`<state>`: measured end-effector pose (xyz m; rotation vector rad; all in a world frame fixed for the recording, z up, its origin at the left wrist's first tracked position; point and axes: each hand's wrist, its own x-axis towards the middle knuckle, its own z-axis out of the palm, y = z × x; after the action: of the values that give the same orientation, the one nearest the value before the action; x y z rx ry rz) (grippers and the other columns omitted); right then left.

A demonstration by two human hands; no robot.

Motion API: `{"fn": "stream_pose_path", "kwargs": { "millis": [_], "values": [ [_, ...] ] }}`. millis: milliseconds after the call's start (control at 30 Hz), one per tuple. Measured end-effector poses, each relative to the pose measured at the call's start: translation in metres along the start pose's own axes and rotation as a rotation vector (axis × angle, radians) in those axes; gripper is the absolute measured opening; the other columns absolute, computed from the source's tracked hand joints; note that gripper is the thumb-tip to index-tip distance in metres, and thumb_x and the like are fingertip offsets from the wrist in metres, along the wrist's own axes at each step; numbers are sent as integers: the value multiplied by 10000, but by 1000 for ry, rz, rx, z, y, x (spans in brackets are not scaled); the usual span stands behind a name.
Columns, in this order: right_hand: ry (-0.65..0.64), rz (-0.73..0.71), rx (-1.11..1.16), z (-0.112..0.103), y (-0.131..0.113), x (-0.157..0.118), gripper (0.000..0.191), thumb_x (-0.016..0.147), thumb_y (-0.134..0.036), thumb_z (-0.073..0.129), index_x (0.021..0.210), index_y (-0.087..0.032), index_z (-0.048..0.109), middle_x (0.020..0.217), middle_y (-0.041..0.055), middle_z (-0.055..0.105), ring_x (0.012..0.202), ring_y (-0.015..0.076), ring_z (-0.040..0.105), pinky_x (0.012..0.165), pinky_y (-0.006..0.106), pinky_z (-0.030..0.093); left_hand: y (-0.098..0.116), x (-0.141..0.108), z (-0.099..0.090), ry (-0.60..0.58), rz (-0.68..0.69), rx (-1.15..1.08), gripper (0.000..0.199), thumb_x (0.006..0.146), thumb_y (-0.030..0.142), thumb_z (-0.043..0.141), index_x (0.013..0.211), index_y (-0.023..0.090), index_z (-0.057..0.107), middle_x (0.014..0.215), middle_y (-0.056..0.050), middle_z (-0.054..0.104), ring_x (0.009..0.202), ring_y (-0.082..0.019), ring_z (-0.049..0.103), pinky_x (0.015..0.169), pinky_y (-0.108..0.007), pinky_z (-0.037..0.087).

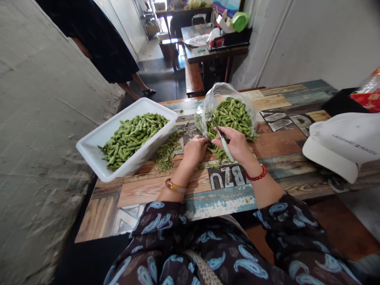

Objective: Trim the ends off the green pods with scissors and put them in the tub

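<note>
My right hand (236,144) is closed around a pair of scissors (227,149) with a pale green handle, its blades pointing up and away over the pods. Just to its left, my left hand (195,149) has its fingers pinched together at the edge of the loose pods; what they hold is hidden. Green soybean pods (233,116) spill from a clear plastic bag (218,90) lying open beyond both hands. On the left, a white plastic tub (89,148) holds a heap of pods (133,136). Trimmed green scraps (164,158) lie between the tub and my left hand.
The wood-patterned table (142,190) carries a white cap (332,146) on the right, near a red package (369,93). A person in a dark garment (97,43) stands beyond the tub. Another table (196,55) and a bench (193,77) stand farther back.
</note>
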<state>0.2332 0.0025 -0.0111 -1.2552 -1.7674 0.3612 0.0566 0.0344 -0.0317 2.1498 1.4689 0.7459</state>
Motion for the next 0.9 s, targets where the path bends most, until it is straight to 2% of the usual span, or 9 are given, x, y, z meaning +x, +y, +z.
{"fn": "stream_pose_path", "kwargs": {
  "millis": [167, 267, 333, 400, 500, 600, 767, 900],
  "values": [
    [-16, -11, -4, 1, 0, -1, 416, 855, -472, 675, 1156, -185, 674, 879, 65, 695, 846, 233, 654, 818, 371, 533, -3, -6, -8, -42, 1, 66, 111, 821, 220, 633, 728, 216, 692, 844, -65, 570, 755, -193, 555, 660, -268, 362],
    [-21, -32, -2, 3, 0, -2, 411, 860, -459, 672, 1149, -166, 677, 872, 73, 690, 844, 239, 652, 817, 378, 531, -7, -9, -15, -5, 30, 3, 70, 789, 174, 643, 742, 209, 681, 857, -57, 577, 763, -184, 541, 676, -262, 372],
    [-19, -37, -5, 3, 0, -2, 411, 854, -448, 681, 1149, -161, 678, 870, 75, 692, 845, 243, 654, 820, 385, 532, -8, -11, -20, 47, 28, -140, 53, 748, 142, 667, 730, 193, 667, 824, -45, 590, 773, -174, 537, 703, -256, 387],
    [-12, -32, -10, 4, 1, -2, 414, 843, -441, 695, 1155, -169, 676, 876, 73, 695, 851, 246, 658, 823, 390, 535, -8, -15, -25, 90, -27, -382, 42, 727, 163, 700, 734, 175, 661, 776, -28, 603, 740, -151, 527, 693, -242, 394],
    [-27, -33, -26, 4, 1, -2, 435, 820, -438, 722, 1170, -186, 669, 917, 77, 693, 863, 247, 659, 825, 392, 539, -7, -22, -32, 78, -203, -804, 188, 720, 268, 748, 867, 161, 700, 698, 8, 591, 568, -85, 441, 552, -208, 339],
    [-98, -61, -51, 6, 1, -4, 469, 798, -448, 745, 1176, -184, 660, 937, 81, 671, 838, 238, 648, 796, 382, 542, -4, -27, -38, 60, -352, -1084, 339, 639, 296, 814, 927, 152, 710, 607, 34, 559, 476, -52, 384, 458, -187, 257],
    [-229, -113, -26, 10, 2, -8, 496, 788, -441, 759, 1201, -192, 639, 996, 82, 639, 790, 207, 626, 762, 367, 549, 1, -28, -42, 121, -411, -1221, 344, 575, 318, 856, 811, 142, 679, 701, -5, 650, 483, -44, 454, 428, -167, 273],
    [-277, -169, -12, 14, 2, -10, 527, 757, -410, 790, 1219, -216, 626, 998, 74, 628, 781, 203, 609, 749, 365, 549, 3, -29, -40, 93, -382, -1180, 292, 605, 302, 849, 796, 143, 695, 588, 30, 579, 465, -44, 440, 440, -170, 293]
  ]
}}
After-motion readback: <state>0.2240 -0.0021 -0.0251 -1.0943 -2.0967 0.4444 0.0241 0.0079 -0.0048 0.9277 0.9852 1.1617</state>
